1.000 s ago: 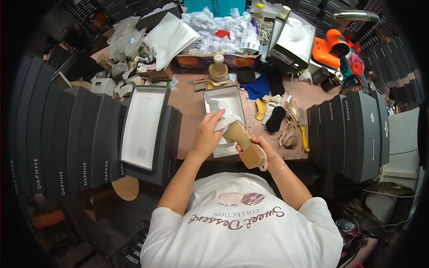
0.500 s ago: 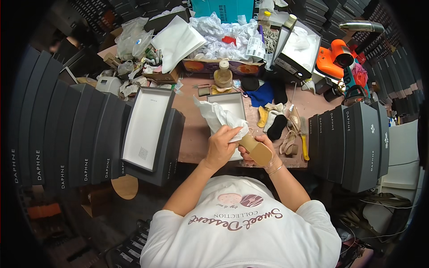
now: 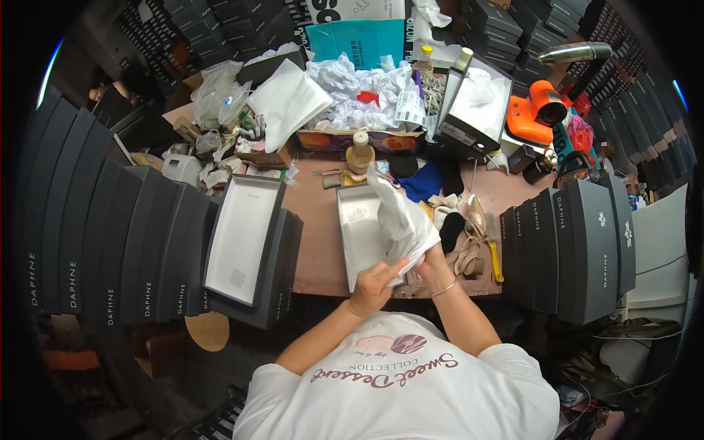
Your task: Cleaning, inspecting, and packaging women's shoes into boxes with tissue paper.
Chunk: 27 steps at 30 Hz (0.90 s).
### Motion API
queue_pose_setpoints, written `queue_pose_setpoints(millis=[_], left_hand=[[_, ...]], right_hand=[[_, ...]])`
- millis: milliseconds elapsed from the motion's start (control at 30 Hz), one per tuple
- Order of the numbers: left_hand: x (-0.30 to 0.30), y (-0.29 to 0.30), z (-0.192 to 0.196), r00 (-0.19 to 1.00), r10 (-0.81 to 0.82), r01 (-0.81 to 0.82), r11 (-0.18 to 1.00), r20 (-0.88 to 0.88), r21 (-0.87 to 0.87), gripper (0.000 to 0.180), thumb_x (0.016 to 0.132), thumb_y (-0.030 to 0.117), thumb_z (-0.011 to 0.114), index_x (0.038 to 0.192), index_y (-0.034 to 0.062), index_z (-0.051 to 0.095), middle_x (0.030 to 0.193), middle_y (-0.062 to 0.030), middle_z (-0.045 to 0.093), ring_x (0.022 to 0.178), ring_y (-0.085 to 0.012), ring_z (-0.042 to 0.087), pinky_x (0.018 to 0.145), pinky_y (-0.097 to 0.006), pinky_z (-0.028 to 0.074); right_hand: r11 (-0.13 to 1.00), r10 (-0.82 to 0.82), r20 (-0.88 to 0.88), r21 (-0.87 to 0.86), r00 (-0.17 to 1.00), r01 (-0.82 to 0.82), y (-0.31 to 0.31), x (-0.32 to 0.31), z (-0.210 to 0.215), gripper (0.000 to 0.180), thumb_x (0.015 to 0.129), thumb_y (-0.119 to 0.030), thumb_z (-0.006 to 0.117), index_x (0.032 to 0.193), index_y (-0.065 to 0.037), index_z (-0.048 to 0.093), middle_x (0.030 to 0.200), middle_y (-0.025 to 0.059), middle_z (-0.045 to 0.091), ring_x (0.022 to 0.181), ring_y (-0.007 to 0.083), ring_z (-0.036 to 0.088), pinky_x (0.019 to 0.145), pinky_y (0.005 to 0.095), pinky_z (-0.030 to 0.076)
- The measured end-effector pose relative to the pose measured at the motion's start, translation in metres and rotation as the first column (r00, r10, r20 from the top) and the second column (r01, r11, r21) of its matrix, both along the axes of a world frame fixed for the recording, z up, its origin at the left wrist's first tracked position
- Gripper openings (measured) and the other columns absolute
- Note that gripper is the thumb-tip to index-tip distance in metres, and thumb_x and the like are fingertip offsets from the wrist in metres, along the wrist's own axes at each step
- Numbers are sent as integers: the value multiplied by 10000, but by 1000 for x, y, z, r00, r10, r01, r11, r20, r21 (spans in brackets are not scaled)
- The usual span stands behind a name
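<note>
While partly over the box (image 3: 358, 238), white paper (image 3: 405, 226) tight in left hand (image 3: 372, 288), right hand's (image 3: 434, 267) hold unclear.

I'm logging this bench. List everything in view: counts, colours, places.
flat tabletop: one, pinkish, centre
crumpled tissue paper: one bundle, white, front
open rectangular cardboard box: one, white inside, centre
rectangular cardboard boxes: many, dark grey, both sides
strappy sandals: uncounted, beige, right
slim brush: one, yellow handle, right
round capped bottle: one, amber, behind open box
bulky device: one, orange, far right
left hand: one, bare, pinching paper
right hand: one, bare, partly behind paper
</note>
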<state>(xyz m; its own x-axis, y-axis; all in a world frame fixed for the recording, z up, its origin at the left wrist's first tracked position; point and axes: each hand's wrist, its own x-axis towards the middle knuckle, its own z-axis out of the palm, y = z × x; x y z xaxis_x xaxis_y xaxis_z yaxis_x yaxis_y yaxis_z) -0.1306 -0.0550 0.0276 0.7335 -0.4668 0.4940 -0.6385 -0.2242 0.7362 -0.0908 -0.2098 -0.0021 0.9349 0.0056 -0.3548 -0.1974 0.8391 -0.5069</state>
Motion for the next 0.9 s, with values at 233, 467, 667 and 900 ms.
queue_pose_setpoints(millis=[233, 467, 667, 900], left_hand=[[-9, -8, 2, 988, -121, 124, 992, 99, -28, 562, 616, -105, 608, 1153, 56, 644, 691, -87, 513, 581, -247, 540, 527, -348, 451], [-10, -7, 0, 969, -209, 191, 972, 130, 137, 501, 652, -43, 642, 1144, 48, 630, 766, -82, 563, 657, -242, 572, 584, -336, 488], [-30, 39, -12, 768, -33, -149, 962, -640, -228, 1003, 806, 326, 721, 1498, 87, 35, 1430, -164, 319, 1214, -285, 461, 994, -403, 390], [0, 47, -18, 140, -538, -740, 501, -831, -449, 732, 820, 462, 685, 1388, 129, 365, 1385, -65, 438, 1275, -255, 414, 1078, -428, 339]], right_hand=[[928, 11, 52, -373, 999, 9, -3, 35, -5, 427, 927, -218, 511, 1296, -7, 472, 1234, 137, 574, 1106, 256, 571, 963, 350, 452], [934, -77, 61, -344, 995, 93, 5, 33, 5, 441, 926, -218, 519, 1312, -15, 457, 1252, 140, 559, 1122, 256, 560, 964, 352, 446], [697, 68, 208, -709, 976, 102, 21, 12, 13, 454, 925, -217, 526, 1326, -21, 444, 1267, 142, 546, 1136, 256, 550, 965, 354, 441], [65, 457, 287, -955, 842, 291, 100, 1, -3, 470, 924, -217, 533, 1342, -28, 429, 1285, 145, 530, 1152, 256, 538, 966, 356, 435]])
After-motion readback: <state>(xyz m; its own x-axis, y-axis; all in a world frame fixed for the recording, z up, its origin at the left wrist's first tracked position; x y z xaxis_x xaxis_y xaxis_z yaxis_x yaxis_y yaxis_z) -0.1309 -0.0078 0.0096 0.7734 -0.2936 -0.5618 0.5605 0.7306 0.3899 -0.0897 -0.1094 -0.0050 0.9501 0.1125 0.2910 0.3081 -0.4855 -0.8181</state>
